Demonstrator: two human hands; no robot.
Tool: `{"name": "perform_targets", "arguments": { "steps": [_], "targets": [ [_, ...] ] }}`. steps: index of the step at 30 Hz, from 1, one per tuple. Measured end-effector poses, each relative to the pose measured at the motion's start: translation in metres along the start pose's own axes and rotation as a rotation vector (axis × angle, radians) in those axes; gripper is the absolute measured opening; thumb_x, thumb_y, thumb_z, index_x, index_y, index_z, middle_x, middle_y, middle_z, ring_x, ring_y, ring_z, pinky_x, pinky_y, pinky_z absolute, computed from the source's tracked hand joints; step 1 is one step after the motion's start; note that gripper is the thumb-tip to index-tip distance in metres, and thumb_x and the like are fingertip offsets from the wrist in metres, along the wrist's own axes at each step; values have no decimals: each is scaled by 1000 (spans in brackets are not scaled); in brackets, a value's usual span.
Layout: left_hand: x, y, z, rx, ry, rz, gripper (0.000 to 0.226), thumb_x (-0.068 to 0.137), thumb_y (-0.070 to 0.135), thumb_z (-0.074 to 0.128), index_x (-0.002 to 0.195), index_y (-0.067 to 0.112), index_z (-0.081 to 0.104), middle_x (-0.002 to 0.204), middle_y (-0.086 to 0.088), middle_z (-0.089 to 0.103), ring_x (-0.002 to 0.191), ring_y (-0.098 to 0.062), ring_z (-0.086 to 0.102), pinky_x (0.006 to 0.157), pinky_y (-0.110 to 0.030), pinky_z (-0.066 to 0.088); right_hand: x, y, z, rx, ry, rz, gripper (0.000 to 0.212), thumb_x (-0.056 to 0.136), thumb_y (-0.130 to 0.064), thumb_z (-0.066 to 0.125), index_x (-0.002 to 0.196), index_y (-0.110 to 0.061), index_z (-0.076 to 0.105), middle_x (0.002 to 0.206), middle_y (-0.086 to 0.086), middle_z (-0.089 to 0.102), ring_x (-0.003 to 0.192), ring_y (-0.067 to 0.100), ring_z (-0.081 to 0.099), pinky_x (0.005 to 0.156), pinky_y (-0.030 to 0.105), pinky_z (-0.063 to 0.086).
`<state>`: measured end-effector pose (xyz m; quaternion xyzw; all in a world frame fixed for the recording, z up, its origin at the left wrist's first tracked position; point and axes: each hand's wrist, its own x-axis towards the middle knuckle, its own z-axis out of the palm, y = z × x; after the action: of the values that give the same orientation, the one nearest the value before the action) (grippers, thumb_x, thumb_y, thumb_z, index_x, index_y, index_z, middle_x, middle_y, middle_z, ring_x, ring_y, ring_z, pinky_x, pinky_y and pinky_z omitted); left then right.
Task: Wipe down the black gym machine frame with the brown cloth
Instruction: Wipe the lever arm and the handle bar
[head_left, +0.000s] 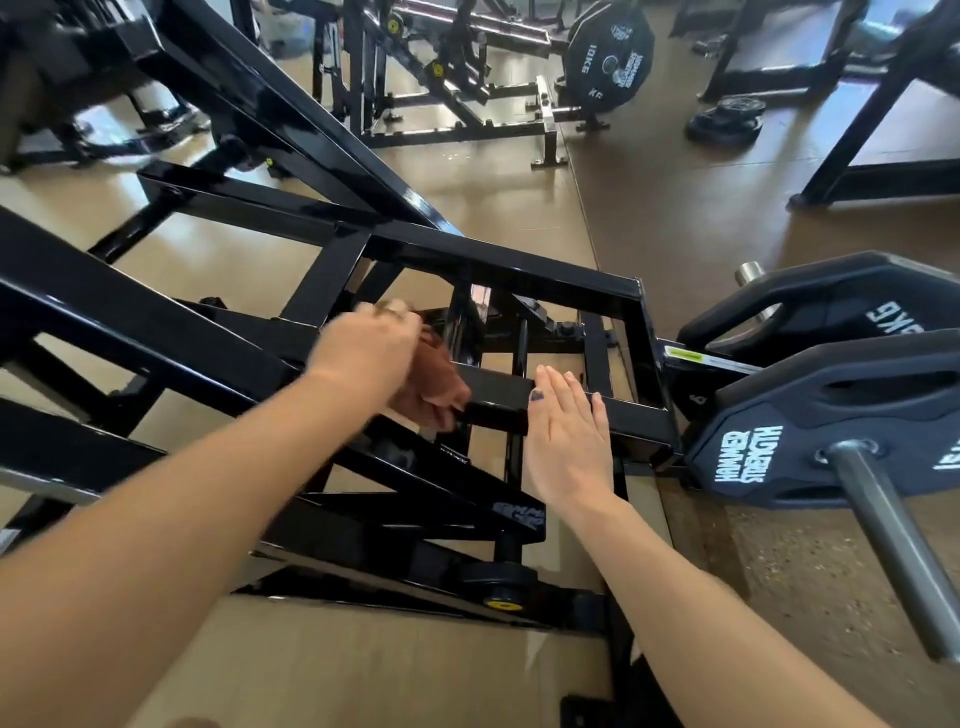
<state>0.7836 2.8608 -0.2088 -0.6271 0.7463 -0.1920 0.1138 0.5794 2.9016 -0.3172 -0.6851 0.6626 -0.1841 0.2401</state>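
The black gym machine frame (509, 270) fills the middle of the head view, its glossy bars crossing from left to right. My left hand (363, 353) grips the brown cloth (431, 389), which hangs against a short square bar at the frame's centre; the hand is blurred. My right hand (566, 426) lies flat with straight fingers on the same square bar, just right of the cloth. Part of the cloth is hidden behind my left hand.
Black weight plates (831, 415) sit on a steel sleeve (893, 540) at the right. Other black machines and a 10 kg plate (608, 57) stand at the back. Loose plates (727, 122) lie on the brown floor at the far right.
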Motion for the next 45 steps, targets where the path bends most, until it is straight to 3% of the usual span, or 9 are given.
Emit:
{"name": "perform_targets", "arguments": {
  "steps": [8,11,14,19,23,31,37,41,45],
  "targets": [
    [-27,-45,-21,68,-150,0,51,100,9,57,147,12,38,159,-11,32,125,-36,51,99,-43,50,7,-9,-20,-13,-167,72,54,111,-38,10,164,-26,5,171,-9,-1,157,12,-8,128,41,-8],
    [-42,-77,-46,47,-157,0,47,100,8,57,144,10,42,154,-13,39,122,-36,54,98,-43,52,14,-31,-49,81,-287,205,50,113,-21,22,161,-12,22,168,8,24,156,29,18,128,49,14],
    [-49,-115,-76,81,-156,-25,46,99,5,54,144,7,42,149,-14,43,118,-36,57,94,-41,53,7,-82,-84,229,-345,237,46,112,-27,25,146,-2,43,148,18,50,135,37,47,116,49,36],
    [-53,-199,-125,53,-144,-194,41,100,5,55,140,5,45,137,-17,52,111,-38,60,90,-44,55,-20,-197,-130,425,-449,191,52,113,-38,21,162,-22,24,166,-4,29,155,18,24,123,29,15],
    [-69,-276,-170,94,-90,-205,34,96,2,61,128,0,53,130,-23,58,104,-44,62,86,-51,55,-23,-284,-150,589,-518,175,54,111,-45,25,162,-28,22,167,-8,26,154,14,23,118,23,17],
    [-122,-355,-206,-43,-164,-217,47,87,13,77,129,9,56,127,-14,61,110,-35,60,88,-44,54,-19,-458,-166,808,-690,98,55,111,-46,21,163,-30,10,171,-7,13,157,17,14,125,39,12],
    [-124,-369,-208,-229,-334,-228,80,85,44,77,150,23,36,154,-3,42,142,-27,38,120,-41,27,-18,-522,-139,795,-736,47,53,111,-44,28,162,-34,19,164,-2,32,145,22,39,111,45,46],
    [-136,-397,-214,-258,-540,-75,106,85,61,68,162,28,2,171,2,6,157,-26,2,125,-47,-7,-19,-542,-126,686,-654,63,55,107,-53,31,159,-39,21,166,-4,18,149,27,31,117,55,38],
    [-146,-439,-222,-147,-495,-130,119,80,63,73,161,26,-7,170,-8,5,156,-33,3,127,-51,1,-14,-553,-116,554,-621,87,67,95,-75,38,153,-58,9,166,2,10,149,40,28,115,62,38]
  ]
}}
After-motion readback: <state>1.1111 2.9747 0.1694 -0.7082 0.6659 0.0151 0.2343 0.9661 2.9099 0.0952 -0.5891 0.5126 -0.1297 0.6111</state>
